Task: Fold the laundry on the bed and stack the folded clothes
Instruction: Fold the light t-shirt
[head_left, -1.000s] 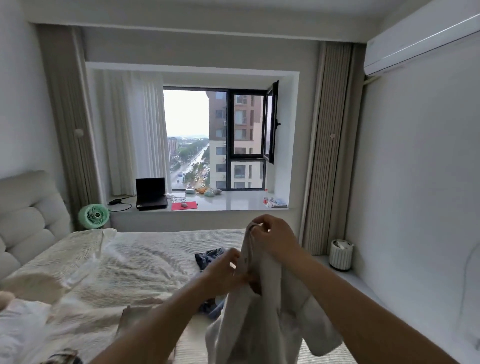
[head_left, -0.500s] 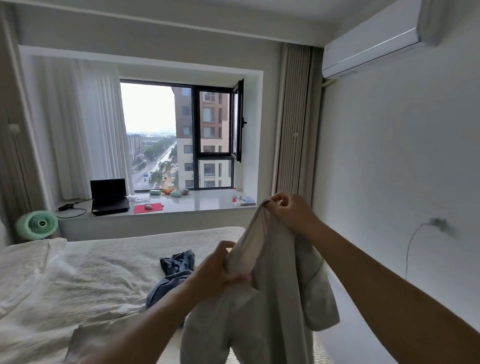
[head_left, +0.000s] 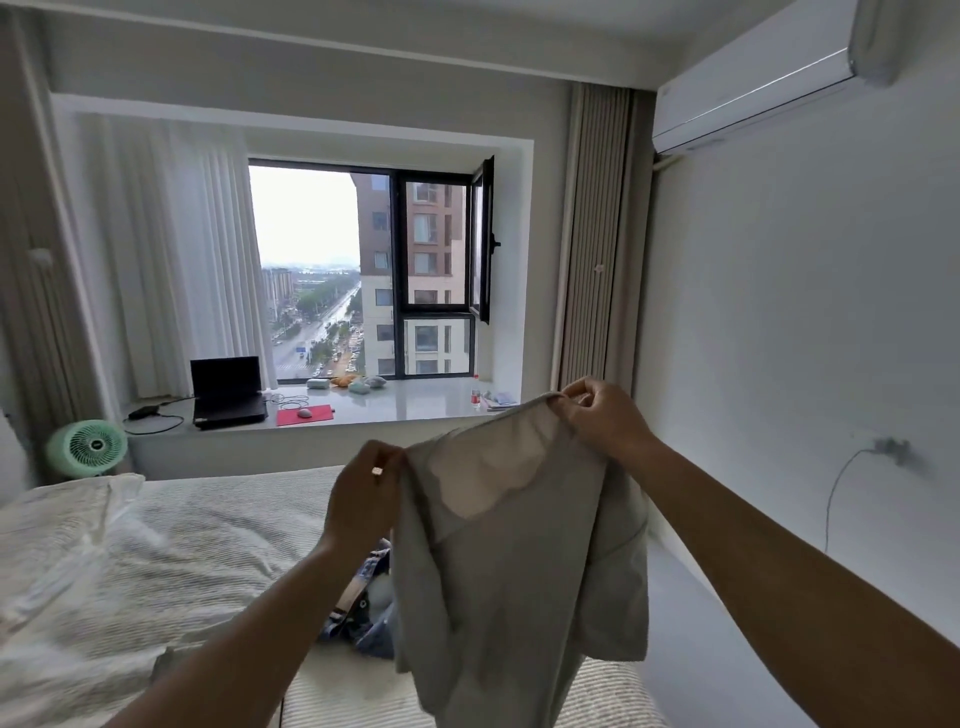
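Above the bed (head_left: 208, 545), raised at chest height before the window (head_left: 374, 270): a pale grey shirt (head_left: 514, 561), held up by its top edge and hanging clear of the bedding. Left hand (head_left: 363, 499) pinching the shirt's left shoulder edge, fingers curled round the cloth. Right hand (head_left: 602, 415) pinching the right shoulder edge, higher and nearer the window than the left, thumb and fingers closed on the fabric. Neck opening stretched between the two hands, lower hem drooping toward the bed's near end. Beneath the shirt, on the bed, a crumpled blue garment (head_left: 363, 618), partly hidden by the left forearm. Behind the bed, on the windowsill (head_left: 415, 405): an open laptop (head_left: 226, 395), a red mat (head_left: 306, 414) with a mouse on it. Left of the sill, a green fan (head_left: 85, 449).
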